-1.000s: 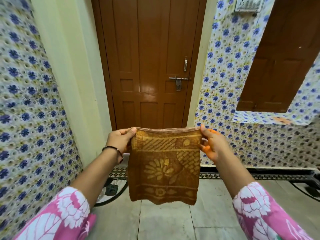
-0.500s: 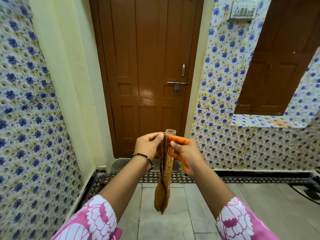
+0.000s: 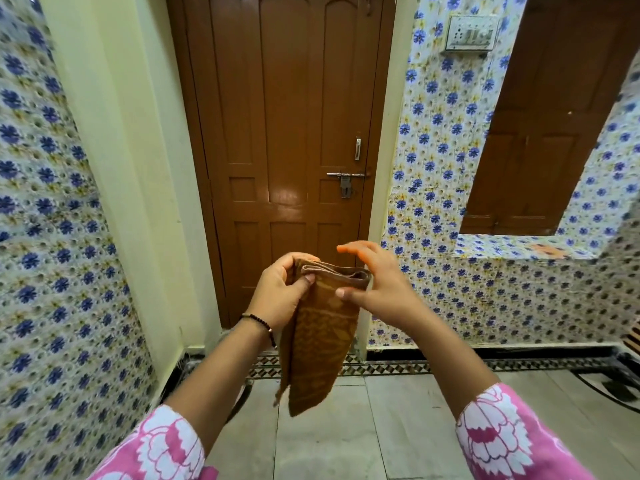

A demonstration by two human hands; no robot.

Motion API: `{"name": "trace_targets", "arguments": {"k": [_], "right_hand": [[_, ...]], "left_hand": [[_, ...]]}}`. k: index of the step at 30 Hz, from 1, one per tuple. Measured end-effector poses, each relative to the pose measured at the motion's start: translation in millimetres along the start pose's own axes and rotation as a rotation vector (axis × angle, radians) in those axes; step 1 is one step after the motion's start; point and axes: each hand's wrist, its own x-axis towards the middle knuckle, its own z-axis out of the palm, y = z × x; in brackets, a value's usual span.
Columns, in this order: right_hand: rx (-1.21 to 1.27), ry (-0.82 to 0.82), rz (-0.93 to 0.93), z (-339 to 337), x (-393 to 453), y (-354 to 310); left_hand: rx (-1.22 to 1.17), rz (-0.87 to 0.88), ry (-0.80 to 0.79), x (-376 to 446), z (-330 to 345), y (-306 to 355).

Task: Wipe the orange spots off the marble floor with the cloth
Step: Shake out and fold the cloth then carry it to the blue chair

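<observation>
A brown patterned cloth hangs folded in several layers in front of me at chest height, over the grey marble floor. My left hand grips the cloth's top left corner. My right hand is at the top right corner with its fingers spread over the fold and only the thumb against the fabric. Its fingertips are stained orange. No orange spots show on the visible stretch of floor.
A closed brown door with a latch stands straight ahead. Blue-flowered tiled walls close in on both sides. A tiled ledge with an orange stain juts out at the right. Black metal framework sits on the floor at the far right.
The cloth was spread flat between both hands, then folded in half and turned. Now it is a narrower bundle, and my right hand has loosened its pinch and spread its fingers.
</observation>
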Motion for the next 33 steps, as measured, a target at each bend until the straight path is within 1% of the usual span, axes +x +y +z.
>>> {"name": "trace_targets", "arguments": {"k": [2,3,4,6,8,11,13,15,16,18,20,22,24,26,28,30,32,33], "right_hand": [[0.068,-0.217,0.095,-6,2,0],[0.135,-0.273,0.136,-7,2,0],[0.207,-0.271,0.155,-7,0,1],[0.368,-0.189,0.155,-6,0,3],[0.511,-0.114,0.105,-4,-1,1],[0.657,-0.073,0.030,-3,-1,-11],[0.708,-0.042,0.003,-3,-1,-21],[0.773,-0.004,-0.009,-6,1,-29],[0.819,0.021,0.006,-8,2,-32],[0.897,0.095,0.084,-12,6,-33],[0.923,0.193,0.179,-18,10,-30],[0.944,0.287,0.269,-22,12,-23],[1.017,0.303,0.366,-26,12,-13],[1.066,0.207,0.479,-25,6,-1],[1.024,0.014,0.592,-18,-7,11],[1.019,-0.193,0.635,-3,-25,22],[1.054,-0.292,0.638,12,-39,29],[1.057,-0.294,0.650,18,-43,31]], "left_hand": [[-0.026,0.019,-0.006,1,-7,3],[-0.033,0.026,-0.010,1,-10,5],[-0.030,0.029,-0.010,0,-14,5],[-0.022,0.021,0.004,0,-20,6],[-0.033,0.006,0.036,1,-22,6],[-0.069,-0.053,0.093,0,-18,7],[-0.138,-0.157,0.072,-5,-13,9],[-0.220,-0.292,0.004,-14,-6,5],[-0.265,-0.345,-0.048,-20,-2,1],[-0.359,-0.397,-0.149,-32,8,-10],[-0.374,-0.358,-0.214,-43,18,-14],[-0.290,-0.285,-0.195,-49,25,-11],[-0.228,-0.235,-0.118,-48,27,-7],[-0.238,-0.217,-0.052,-44,26,-3],[-0.301,-0.239,-0.008,-38,23,-1],[-0.384,-0.320,0.025,-33,19,-2],[-0.415,-0.402,0.002,-30,14,-3],[-0.394,-0.437,-0.043,-30,11,-4]]}}
